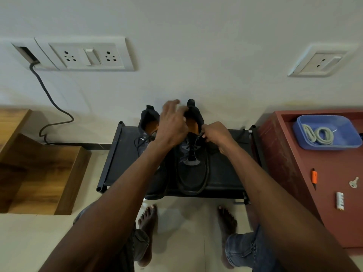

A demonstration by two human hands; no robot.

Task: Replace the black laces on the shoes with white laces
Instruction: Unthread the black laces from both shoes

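Head view: two black shoes sit side by side on a low black rack (117, 160) against the wall, right shoe (193, 173) with black lace (191, 149) in its eyelets, left shoe (148, 126) partly hidden under the left forearm. Left hand (172, 124) reaches over the right shoe's collar, fingers curled at its far edge, grip unclear; right hand (215, 134) pinches the black lace at the shoe's right top eyelets. White laces (318, 135) lie coiled in a blue tray (351, 132) on the red counter (334, 213) at right, with a key (354, 182), battery (340, 201) and orange item (314, 176) nearer.
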